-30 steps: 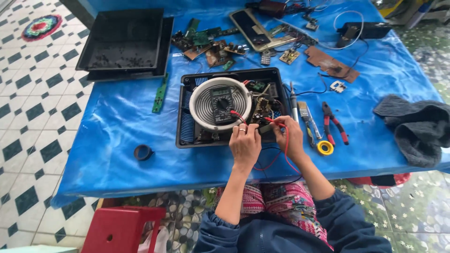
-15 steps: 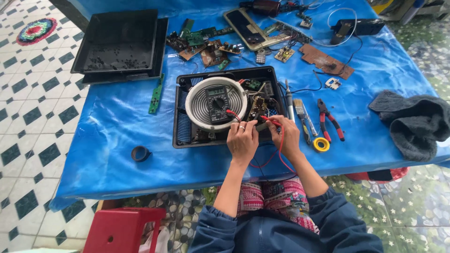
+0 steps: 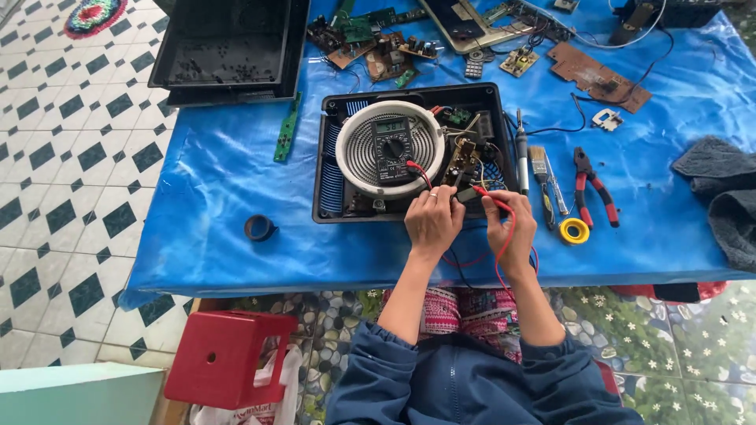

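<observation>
Now, closer in than a moment ago, left hand (image 3: 431,222) and right hand (image 3: 510,228), fingers clamped on red probe (image 3: 490,197) and a hidden one, press into circuit board (image 3: 463,161) of opened cooktop (image 3: 409,151) on bench (image 3: 228,205), multimeter (image 3: 392,145) on coil, so testing continues.

Open blue cloth (image 3: 220,181) left of the opened cooker (image 3: 331,189), broken only by a green board strip (image 3: 287,130) and a tape ring (image 3: 260,228). Right of the cooker, passage is crowded: soldering iron (image 3: 520,153), brush (image 3: 540,169), pliers (image 3: 592,185), yellow tape roll (image 3: 574,230). Both hands (image 3: 433,220) and red leads (image 3: 504,236) block the near edge.
</observation>
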